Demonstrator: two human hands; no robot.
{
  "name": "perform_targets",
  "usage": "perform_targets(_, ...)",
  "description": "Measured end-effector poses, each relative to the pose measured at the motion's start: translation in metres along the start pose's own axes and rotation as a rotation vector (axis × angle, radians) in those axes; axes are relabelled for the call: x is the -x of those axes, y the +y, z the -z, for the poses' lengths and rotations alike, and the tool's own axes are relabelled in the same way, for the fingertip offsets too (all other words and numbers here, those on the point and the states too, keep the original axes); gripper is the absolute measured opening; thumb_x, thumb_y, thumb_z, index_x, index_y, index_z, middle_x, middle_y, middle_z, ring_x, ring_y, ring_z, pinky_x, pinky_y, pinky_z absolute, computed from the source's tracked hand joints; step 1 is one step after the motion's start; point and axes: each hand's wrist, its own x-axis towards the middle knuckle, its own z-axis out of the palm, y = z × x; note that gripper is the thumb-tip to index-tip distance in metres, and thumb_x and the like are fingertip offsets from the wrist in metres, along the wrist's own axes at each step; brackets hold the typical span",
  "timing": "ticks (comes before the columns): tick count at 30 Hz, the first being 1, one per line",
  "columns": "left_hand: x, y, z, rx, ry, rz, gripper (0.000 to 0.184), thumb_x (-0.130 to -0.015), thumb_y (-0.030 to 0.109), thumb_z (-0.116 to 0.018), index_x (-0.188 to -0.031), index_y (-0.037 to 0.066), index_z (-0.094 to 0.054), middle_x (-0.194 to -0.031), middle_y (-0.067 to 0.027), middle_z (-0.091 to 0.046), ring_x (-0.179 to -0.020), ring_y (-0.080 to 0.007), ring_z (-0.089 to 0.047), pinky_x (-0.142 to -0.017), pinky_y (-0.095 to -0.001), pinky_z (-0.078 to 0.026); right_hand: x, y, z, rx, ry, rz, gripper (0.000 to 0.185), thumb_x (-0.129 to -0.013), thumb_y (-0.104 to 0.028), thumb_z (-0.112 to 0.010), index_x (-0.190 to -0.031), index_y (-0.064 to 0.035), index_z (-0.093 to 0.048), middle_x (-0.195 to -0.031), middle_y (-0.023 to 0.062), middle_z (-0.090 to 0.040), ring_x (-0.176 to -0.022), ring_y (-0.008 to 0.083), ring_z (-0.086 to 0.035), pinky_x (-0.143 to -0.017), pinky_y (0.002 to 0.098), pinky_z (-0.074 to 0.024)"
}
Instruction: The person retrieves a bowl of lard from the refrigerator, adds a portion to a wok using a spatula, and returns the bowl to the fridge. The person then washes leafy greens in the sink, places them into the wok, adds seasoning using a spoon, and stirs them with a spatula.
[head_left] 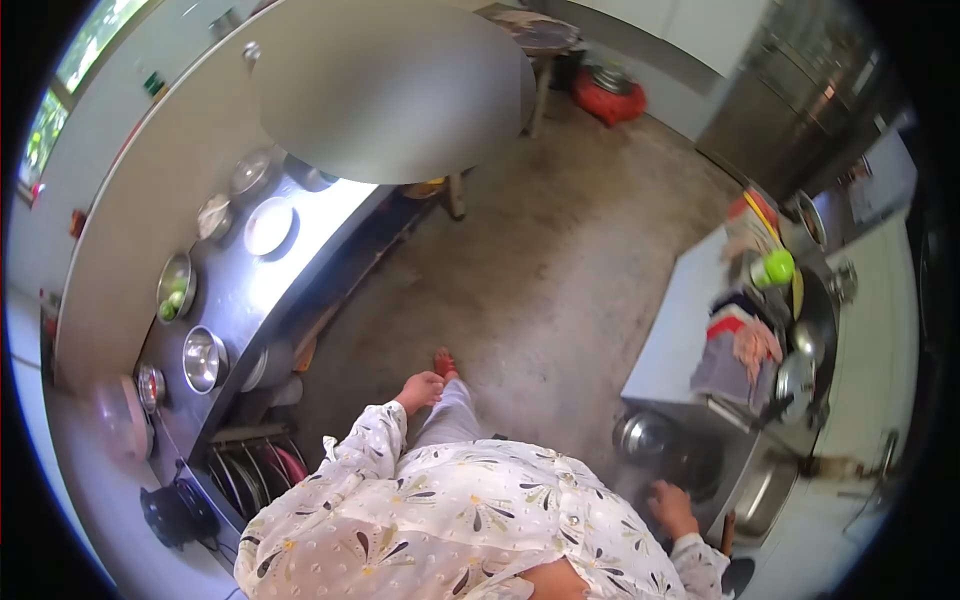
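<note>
My left hand (421,391) hangs beside my body over the floor, above my leg and foot, touching no object that I can see. Its fingers look loosely curled, but their exact pose is too small to tell. My right hand (672,507) is low at the right, near a dark round pan (690,465) and a shiny metal pot (643,436) under the end of the counter. The fingers of that hand are bent and blurred, and whether they hold anything is unclear.
A steel table (220,290) at the left bears metal bowls (205,359) and a white plate (269,226). Cloths (740,350) and a green item (773,268) lie on the right counter (670,320). A sink (767,497) is beside it; a fridge (790,90) stands behind.
</note>
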Motion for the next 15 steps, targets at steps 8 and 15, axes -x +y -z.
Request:
perform_targets(8, -0.011, 0.088, 0.085, 0.168, 0.202, -0.221, 0.028, -0.089, 0.009, -0.054, -0.116, 0.002, -0.055, -0.094, -0.0079, -0.063, -0.073, -0.0128, -0.062, -0.065, -0.0257, -0.051, -0.233, -0.219, 0.12, 0.074, 0.056, 0.533, 0.056, -0.077, -0.03, -0.068, -0.126, -0.0117, -0.049, -0.129, 0.0197, -0.048, -0.121, 0.0348, -0.045, -0.097, 0.0505, -0.0364)
perform_targets(15, -0.019, 0.219, 0.175, 0.313, 0.515, -0.507, 0.029, -0.089, 0.008, -0.054, -0.117, 0.003, -0.055, -0.092, -0.0078, -0.064, -0.072, -0.012, -0.063, -0.062, -0.0242, -0.05, -0.348, -0.511, 0.299, -0.037, 0.376, 1.178, 0.063, -0.076, -0.022, -0.07, -0.132, -0.0118, -0.042, -0.141, 0.0201, -0.036, -0.132, 0.0382, -0.032, -0.105, 0.0479, -0.0293)
